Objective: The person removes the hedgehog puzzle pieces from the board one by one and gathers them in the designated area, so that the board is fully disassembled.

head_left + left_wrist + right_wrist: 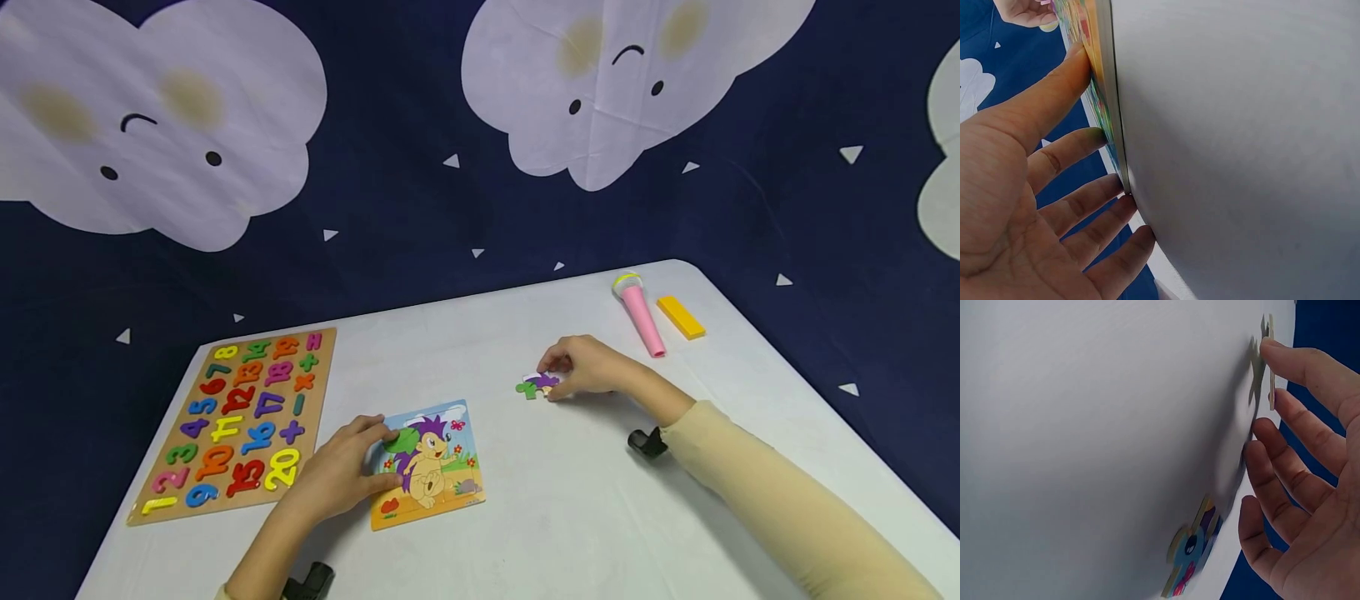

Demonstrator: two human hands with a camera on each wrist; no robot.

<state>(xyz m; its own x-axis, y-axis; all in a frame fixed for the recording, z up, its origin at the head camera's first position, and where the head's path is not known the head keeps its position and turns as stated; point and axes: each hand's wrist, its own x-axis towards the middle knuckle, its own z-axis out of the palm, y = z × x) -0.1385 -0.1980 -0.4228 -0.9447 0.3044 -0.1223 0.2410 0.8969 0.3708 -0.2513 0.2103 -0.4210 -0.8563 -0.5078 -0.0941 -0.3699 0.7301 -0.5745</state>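
A square picture board [438, 467] of a purple hedgehog lies on the table. My left hand [341, 467] rests on its left side, thumb and index fingertip on the picture. The other fingers reach past its edge, as the left wrist view shows. Farther right, my right hand [588, 367] pinches a green and purple jigsaw piece [531, 388] between thumb and index finger. In the right wrist view that piece stands edge-on, slightly off the tabletop, with a shadow beside it. A second jigsaw piece [1191, 547], with an eye and light blue on it, lies below the hand there; the hand hides it in the head view.
At the left lies a wooden board [258, 417] with coloured numbers and signs. A pink toy microphone [642, 321] and a yellow block [681, 317] lie at the back right. Behind the white table [570, 517] hangs dark blue cloth [390, 183] with clouds.
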